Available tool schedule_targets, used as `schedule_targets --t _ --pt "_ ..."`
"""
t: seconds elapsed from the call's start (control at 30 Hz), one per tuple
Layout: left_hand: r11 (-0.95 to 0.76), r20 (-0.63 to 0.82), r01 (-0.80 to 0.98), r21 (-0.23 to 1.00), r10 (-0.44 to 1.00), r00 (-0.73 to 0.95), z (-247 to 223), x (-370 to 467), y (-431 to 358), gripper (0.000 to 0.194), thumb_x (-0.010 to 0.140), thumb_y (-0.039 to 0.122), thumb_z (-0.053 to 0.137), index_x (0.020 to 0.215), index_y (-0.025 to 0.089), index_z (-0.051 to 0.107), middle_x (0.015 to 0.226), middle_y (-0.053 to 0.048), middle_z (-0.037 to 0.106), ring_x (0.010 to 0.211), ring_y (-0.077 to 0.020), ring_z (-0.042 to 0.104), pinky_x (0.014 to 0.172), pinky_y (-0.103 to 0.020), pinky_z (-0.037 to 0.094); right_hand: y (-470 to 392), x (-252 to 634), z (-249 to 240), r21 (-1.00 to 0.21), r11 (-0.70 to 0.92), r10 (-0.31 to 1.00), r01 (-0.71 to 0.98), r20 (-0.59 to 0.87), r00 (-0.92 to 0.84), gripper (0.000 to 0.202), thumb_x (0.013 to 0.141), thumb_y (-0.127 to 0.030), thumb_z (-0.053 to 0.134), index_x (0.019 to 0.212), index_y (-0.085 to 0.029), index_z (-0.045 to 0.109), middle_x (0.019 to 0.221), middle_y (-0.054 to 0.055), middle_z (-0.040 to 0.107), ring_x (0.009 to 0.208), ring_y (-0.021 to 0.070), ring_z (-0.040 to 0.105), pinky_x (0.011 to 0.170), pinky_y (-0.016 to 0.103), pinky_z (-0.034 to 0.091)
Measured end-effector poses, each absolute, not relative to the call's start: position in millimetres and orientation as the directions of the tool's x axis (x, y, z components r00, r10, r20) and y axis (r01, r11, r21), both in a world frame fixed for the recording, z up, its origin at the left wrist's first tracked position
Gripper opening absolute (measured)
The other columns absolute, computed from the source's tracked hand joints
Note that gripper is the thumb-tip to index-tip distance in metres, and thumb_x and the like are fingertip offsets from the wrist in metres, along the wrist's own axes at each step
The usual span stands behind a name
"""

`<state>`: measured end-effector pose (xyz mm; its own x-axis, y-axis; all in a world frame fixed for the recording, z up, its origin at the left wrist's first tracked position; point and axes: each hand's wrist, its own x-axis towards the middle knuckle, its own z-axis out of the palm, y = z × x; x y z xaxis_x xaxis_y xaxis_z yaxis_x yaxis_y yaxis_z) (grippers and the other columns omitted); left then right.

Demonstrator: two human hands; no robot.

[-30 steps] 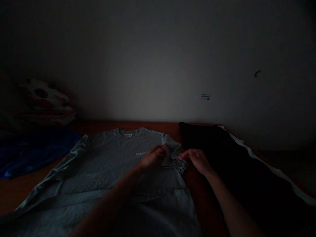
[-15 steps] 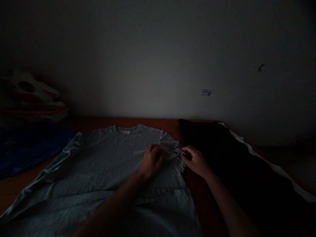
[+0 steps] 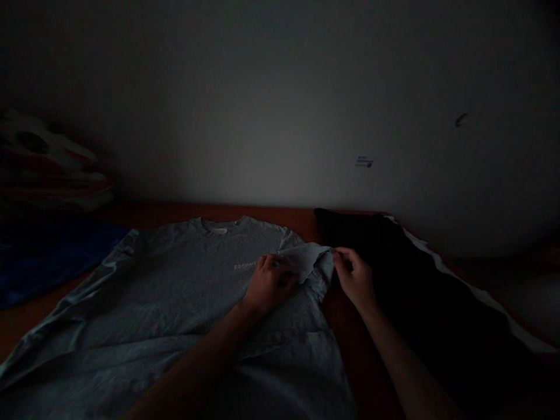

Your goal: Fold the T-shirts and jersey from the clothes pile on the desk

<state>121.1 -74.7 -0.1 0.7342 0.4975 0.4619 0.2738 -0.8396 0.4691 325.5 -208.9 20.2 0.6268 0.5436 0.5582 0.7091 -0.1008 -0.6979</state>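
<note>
A grey T-shirt (image 3: 184, 291) lies spread front up, its collar towards the wall and pale lettering across the chest. My right hand (image 3: 355, 279) pinches the edge of the sleeve (image 3: 312, 256) on the right side and holds it out, so the sleeve opening shows. Over the chest, beside the lettering, my left hand (image 3: 270, 284) is closed with its fingers curled at the inner part of that sleeve. Dim light hides exactly how much cloth is between the left fingers.
Black cloth (image 3: 394, 280) with a white edge lies to the right on the brown wooden surface (image 3: 280, 213). Blue cloth (image 3: 56, 251) is at the left, near a stacked pile (image 3: 52, 163). Behind stands a wall (image 3: 262, 105) with a small sticker (image 3: 364, 161).
My right hand has moved slightly up and to the right, drawing out the sleeve edge, which was bunched before. The left hand stays almost in place. The view has shifted a little.
</note>
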Motion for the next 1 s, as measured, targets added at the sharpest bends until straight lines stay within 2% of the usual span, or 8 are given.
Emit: schedule_targets --t 0.23,0.43,0.57,0.67,0.77,0.83,0.9,1.0 --pt "-0.852 0.461 0.292 0.435 0.489 0.740 1.6 120.9 -78.2 0.037 0.079 0.041 0.080 0.111 0.024 0.073 0.117 -0.009 0.059 0.109 -0.0292 0.055 0.098 -0.047 0.051 -210.2 314.3 21.4 -0.724 0.078 0.665 0.686 0.550 0.505 0.026 0.095 -0.044 0.057 0.101 -0.022 0.068 0.085 0.004 0.070 0.078 0.0182 0.065 0.068 0.028 0.050" --pt "-0.827 0.511 0.158 0.539 0.471 0.719 11.2 120.1 -84.0 0.054 0.081 0.057 0.075 0.121 0.022 0.067 0.118 -0.010 0.061 0.111 -0.0281 0.057 0.099 -0.046 0.049 -209.2 299.9 25.3 -0.686 0.270 0.728 0.675 0.605 0.323 0.016 0.096 -0.035 0.059 0.103 -0.025 0.070 0.088 0.002 0.065 0.080 0.0156 0.063 0.069 0.026 0.050" --pt "-0.793 0.488 0.132 0.595 0.486 0.725 9.7 123.3 -81.9 0.033 0.087 0.041 0.069 0.114 0.021 0.070 0.113 -0.010 0.064 0.108 -0.0269 0.059 0.099 -0.043 0.048 -204.9 285.5 25.7 -0.671 0.304 0.759 0.677 0.600 0.253 0.015 0.097 -0.032 0.058 0.103 -0.025 0.071 0.087 0.002 0.064 0.078 0.0145 0.063 0.066 0.025 0.050" --pt "-0.702 0.463 0.075 0.708 0.542 0.701 7.9 126.7 -77.5 0.020 0.091 0.030 0.059 0.103 0.021 0.071 0.107 -0.009 0.066 0.104 -0.0239 0.063 0.096 -0.039 0.049 -202.0 276.4 23.7 -0.641 0.277 0.735 0.716 0.621 0.271 0.015 0.098 -0.029 0.058 0.106 -0.025 0.069 0.085 0.000 0.063 0.074 0.0133 0.062 0.064 0.023 0.050" --pt "-0.498 0.387 -0.006 0.867 0.666 0.638 9.3 128.9 -73.6 0.022 0.095 0.035 0.052 0.100 0.020 0.068 0.099 -0.006 0.069 0.093 -0.0201 0.066 0.086 -0.033 0.052 -200.6 267.9 22.1 -0.511 0.251 0.665 0.822 0.708 0.238 0.014 0.095 -0.026 0.062 0.108 -0.024 0.066 0.077 -0.002 0.061 0.068 0.0133 0.061 0.065 0.025 0.050" --pt "-0.367 0.336 -0.068 0.928 0.739 0.584 11.7 129.2 -72.0 0.025 0.096 0.040 0.050 0.099 0.020 0.065 0.094 -0.004 0.070 0.088 -0.0187 0.066 0.081 -0.030 0.052 -200.0 261.9 22.6 -0.340 0.304 0.655 0.890 0.753 0.063 0.010 0.095 -0.022 0.063 0.105 -0.024 0.065 0.076 -0.002 0.066 0.070 0.0139 0.063 0.071 0.027 0.050" --pt "-0.307 0.326 -0.128 0.943 0.779 0.535 14.1 128.7 -71.1 0.026 0.095 0.043 0.052 0.098 0.020 0.062 0.092 -0.003 0.069 0.088 -0.0177 0.065 0.080 -0.029 0.051 -199.0 256.7 24.1 -0.180 0.353 0.679 0.918 0.724 -0.120 0.009 0.096 -0.019 0.060 0.102 -0.024 0.066 0.085 0.000 0.073 0.078 0.0153 0.066 0.082 0.030 0.050" --pt "-0.311 0.362 -0.187 0.932 0.816 0.450 15.7 127.7 -70.1 0.027 0.095 0.047 0.053 0.096 0.021 0.060 0.089 -0.002 0.067 0.085 -0.0160 0.062 0.080 -0.027 0.049 -197.2 254.5 26.6 -0.049 0.254 0.759 0.966 0.630 -0.168 0.012 0.098 -0.021 0.057 0.103 -0.023 0.068 0.097 0.003 0.076 0.087 0.0185 0.065 0.085 0.033 0.047"
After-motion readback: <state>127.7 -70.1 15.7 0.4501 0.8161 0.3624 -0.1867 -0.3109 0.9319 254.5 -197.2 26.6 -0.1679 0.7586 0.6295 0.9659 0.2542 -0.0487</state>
